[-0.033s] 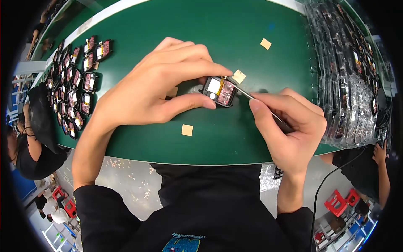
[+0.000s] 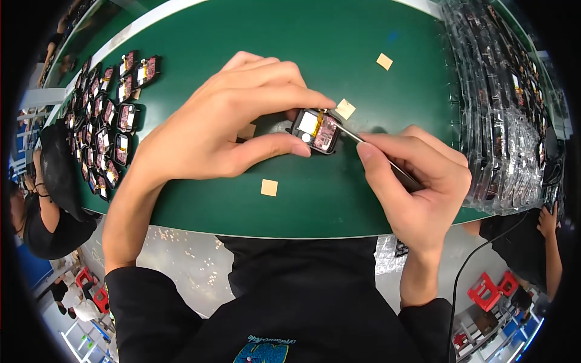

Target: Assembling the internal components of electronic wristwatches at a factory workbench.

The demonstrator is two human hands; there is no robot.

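Between the thumb and index finger of my left hand (image 2: 224, 115) is a small open device case (image 2: 330, 149), black-rimmed and tilted slightly on the green table. Inside it show a white square part (image 2: 308, 123), a yellow strip (image 2: 318, 124) and a pinkish circuit board (image 2: 327, 134). My right hand (image 2: 417, 178) is closed around a thin metal tool (image 2: 351, 131), tweezers or a pick; I cannot tell which. Its pointed tip is at the board's upper right edge. The left fingertips hide the upper edge of the case.
Several similar open cases (image 2: 126, 117) lie in rows at the left. Stacked clear plastic trays (image 2: 496, 145) with devices line the right side. Small beige squares (image 2: 269, 187) are scattered on the green table (image 2: 290, 36). A black cable (image 2: 458, 272) hangs at the right; other people work on both sides.
The tool's tip has shifted slightly down along the right edge of the circuit board. My left hand and the case stay practically where they were.
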